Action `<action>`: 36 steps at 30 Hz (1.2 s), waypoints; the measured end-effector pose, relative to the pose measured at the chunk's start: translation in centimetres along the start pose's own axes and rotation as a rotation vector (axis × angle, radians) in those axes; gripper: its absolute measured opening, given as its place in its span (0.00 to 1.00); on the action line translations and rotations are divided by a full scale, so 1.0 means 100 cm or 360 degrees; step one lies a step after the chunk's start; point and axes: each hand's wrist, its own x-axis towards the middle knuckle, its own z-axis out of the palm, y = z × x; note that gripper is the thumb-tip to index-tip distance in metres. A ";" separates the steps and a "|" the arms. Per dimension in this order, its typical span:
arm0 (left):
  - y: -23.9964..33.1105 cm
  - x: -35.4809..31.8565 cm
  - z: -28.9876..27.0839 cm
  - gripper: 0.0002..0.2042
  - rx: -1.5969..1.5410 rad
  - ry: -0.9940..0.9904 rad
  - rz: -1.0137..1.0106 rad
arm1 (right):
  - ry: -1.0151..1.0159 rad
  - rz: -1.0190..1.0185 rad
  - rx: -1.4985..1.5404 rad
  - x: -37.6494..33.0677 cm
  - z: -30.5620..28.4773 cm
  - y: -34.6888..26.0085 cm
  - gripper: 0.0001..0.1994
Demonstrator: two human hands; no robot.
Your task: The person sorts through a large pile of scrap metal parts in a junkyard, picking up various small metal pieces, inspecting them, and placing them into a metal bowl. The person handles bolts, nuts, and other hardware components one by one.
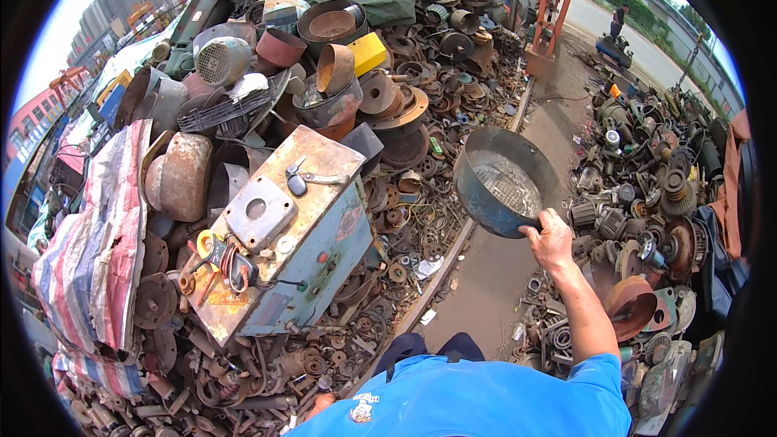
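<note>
My right hand (551, 239) grips the near rim of a round blue metal fan cover (503, 180) with a wire mesh bottom, held up above a dirt path (494, 275). The cover tilts so its open side faces me. My left hand is hardly in view: only a small part shows near the lower edge, beside my blue shirt, and what it does is hidden. A large rusty blue metal box (291, 235) with a grey plate and cables on top lies to my left, on the scrap heap.
Heaps of rusty motor parts, pulleys and housings lie on both sides of the path (405, 113) (647, 194). A striped tarp bundle (97, 251) sits far left. An orange steel frame (554, 0) stands ahead. A person (618, 20) stands far off by the road.
</note>
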 end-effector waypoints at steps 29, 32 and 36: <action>0.496 -0.112 0.395 0.08 -0.0954 0.0760 -0.0362 | -0.0374 -0.0295 0.0827 0.682 0.364 -0.198 0.51; 0.515 -0.119 0.411 0.09 -0.0957 0.0803 -0.0363 | -0.0541 -0.0167 0.0841 0.695 0.373 -0.202 0.51; 0.531 -0.129 0.433 0.10 -0.0937 0.0877 -0.0328 | -0.0523 -0.0235 0.0896 0.694 0.373 -0.203 0.51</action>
